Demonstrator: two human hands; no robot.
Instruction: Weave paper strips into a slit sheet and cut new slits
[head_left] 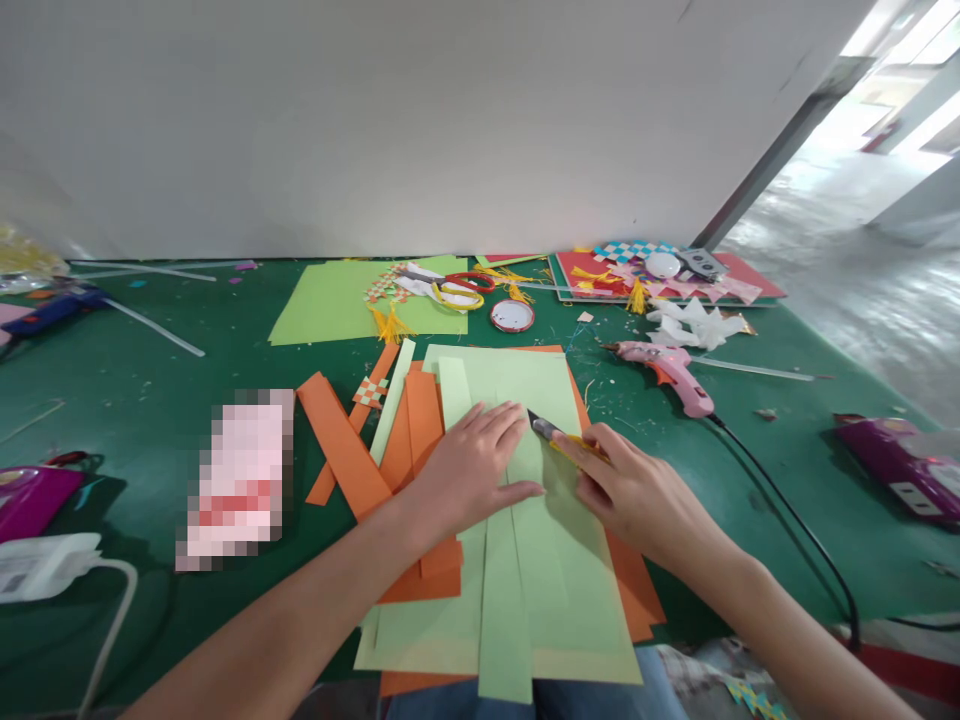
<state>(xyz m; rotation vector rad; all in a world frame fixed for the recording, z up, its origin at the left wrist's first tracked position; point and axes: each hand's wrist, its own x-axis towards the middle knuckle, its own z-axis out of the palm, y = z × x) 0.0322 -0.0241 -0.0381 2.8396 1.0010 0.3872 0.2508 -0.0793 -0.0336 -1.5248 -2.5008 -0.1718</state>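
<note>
My left hand lies flat with its fingers stretched forward, pressing on light green paper strips on top of a light green sheet. One long green strip runs from under the hand past the front edge of the sheet. In my right hand is a yellow utility knife, its dark blade tip pointing forward-left at the paper just right of my left fingertips. Orange paper strips lie crossed to the left, and orange paper shows beneath the green sheet.
A pink glue gun with a black cord lies at the right, a purple device beyond it. Scissors, a round white lid and green sheets are at the back. A white charger sits at the left on the green table.
</note>
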